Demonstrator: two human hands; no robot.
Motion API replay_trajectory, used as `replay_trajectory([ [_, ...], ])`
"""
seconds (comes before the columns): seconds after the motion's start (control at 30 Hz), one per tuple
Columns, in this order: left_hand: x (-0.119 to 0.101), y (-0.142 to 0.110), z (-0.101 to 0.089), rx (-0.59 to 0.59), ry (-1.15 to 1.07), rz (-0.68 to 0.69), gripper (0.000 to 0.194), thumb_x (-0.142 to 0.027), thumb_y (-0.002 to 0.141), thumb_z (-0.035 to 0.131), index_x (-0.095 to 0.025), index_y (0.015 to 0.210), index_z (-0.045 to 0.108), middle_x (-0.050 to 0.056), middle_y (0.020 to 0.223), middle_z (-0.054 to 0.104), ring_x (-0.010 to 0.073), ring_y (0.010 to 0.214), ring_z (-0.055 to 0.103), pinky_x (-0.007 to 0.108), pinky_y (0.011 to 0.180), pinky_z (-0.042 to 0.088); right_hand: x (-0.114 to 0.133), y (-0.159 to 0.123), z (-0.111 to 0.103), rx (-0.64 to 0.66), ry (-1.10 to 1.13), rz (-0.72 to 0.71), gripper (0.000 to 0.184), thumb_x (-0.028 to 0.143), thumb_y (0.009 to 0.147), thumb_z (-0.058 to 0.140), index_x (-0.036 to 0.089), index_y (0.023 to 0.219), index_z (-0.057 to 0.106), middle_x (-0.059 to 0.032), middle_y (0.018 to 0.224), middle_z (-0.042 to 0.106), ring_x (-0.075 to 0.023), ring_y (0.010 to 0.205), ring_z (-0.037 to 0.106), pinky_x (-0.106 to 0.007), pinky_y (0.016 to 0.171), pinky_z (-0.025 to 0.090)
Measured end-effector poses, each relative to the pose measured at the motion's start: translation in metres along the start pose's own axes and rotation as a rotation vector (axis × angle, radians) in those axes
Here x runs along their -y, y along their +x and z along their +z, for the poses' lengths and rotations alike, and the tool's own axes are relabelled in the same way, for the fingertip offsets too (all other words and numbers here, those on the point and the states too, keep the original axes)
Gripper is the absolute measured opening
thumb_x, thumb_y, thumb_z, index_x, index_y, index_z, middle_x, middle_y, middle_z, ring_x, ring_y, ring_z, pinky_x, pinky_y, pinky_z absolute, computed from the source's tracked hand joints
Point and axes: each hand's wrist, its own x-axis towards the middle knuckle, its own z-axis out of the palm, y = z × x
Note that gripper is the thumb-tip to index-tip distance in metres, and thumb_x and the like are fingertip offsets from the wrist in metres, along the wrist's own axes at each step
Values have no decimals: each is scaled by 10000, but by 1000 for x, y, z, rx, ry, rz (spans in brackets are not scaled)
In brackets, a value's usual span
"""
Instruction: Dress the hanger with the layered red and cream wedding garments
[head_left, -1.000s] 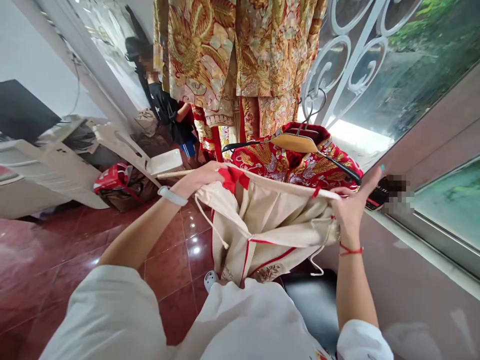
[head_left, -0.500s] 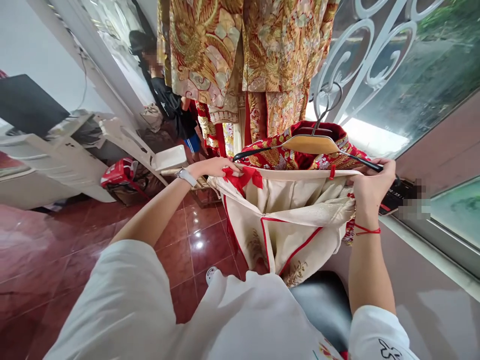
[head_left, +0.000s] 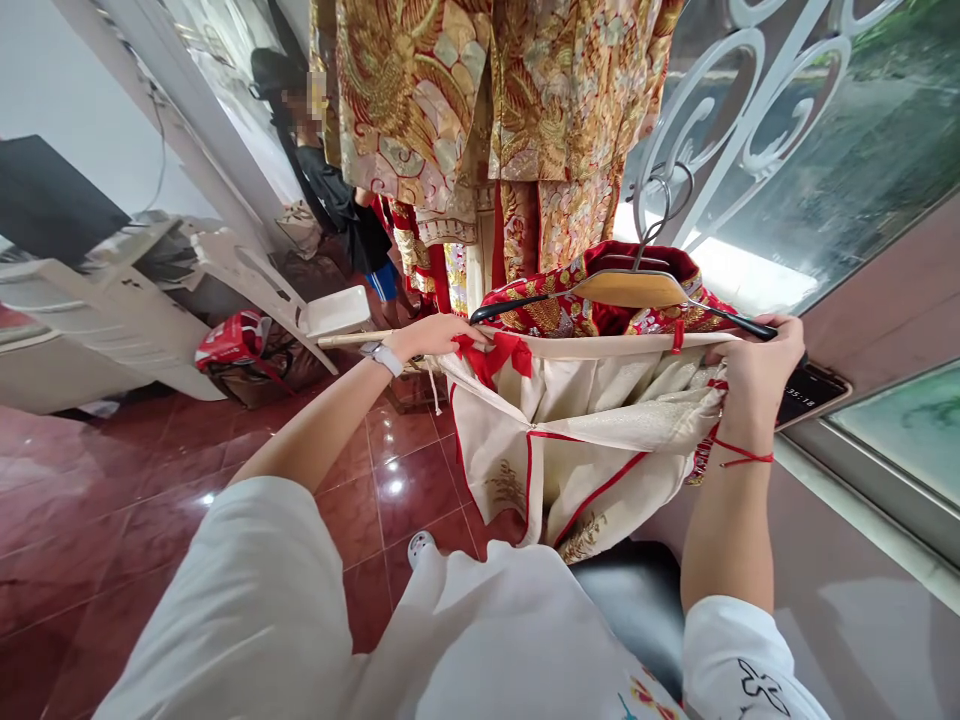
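Observation:
A cream skirt [head_left: 570, 400] with red piping and red ribbon ties hangs open at the waist in front of me. My left hand [head_left: 435, 338] pinches the left end of its waistband, close to the black tip of a hanger [head_left: 634, 288] with a wooden middle. At the other end, my right hand [head_left: 769, 365] is closed around the waistband together with the hanger's right arm. Behind the skirt, a red embroidered jacket [head_left: 540, 312] is on the hanger, whose hook goes up to the white scrolled metalwork. My right fingertips are partly hidden.
Gold-and-red embroidered garments [head_left: 502, 110] hang above and behind. A phone [head_left: 814, 395] rests on the window ledge at right, and a black seat [head_left: 637, 600] stands below. A person [head_left: 341, 200] is at the back left, near white chairs [head_left: 247, 280] and a red bag [head_left: 234, 340].
Both hands and the skirt have shifted slightly right in the view, still gripping the waistband. A pale cord now shows hanging below my left hand, and more of the phone is visible.

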Motion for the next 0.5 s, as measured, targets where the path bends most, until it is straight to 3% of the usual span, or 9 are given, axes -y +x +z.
replay_trajectory([
  [0.17,-6,-3,11,-116,-73,-94,510,-99,855,486,-204,1322,661,73,1294,697,213,1135,677,272,1014,486,-4,3,0,27,-48,10,480,-24,417,531,229,806,405,71,711,508,-109,638,466,-215,489,318],
  [0.27,0,-2,5,-62,-185,-38,571,-39,780,494,-172,1310,661,67,1246,726,208,1117,678,273,1005,494,-3,-2,-1,41,-22,15,508,-24,405,510,238,824,390,65,688,518,-130,642,504,-214,477,322],
  [0.37,11,3,-16,13,-206,28,603,-13,709,504,-180,1254,700,47,1190,755,209,1071,690,271,982,503,1,-6,-3,51,4,-1,505,-21,401,496,243,819,387,65,679,498,-142,644,519,-214,469,332],
  [0.5,20,8,-60,26,-142,49,562,-60,680,561,-156,1208,728,66,1220,744,221,1062,675,274,974,503,3,-5,-9,47,-1,-47,508,-43,396,497,237,808,399,79,681,464,-121,614,503,-201,458,321],
])
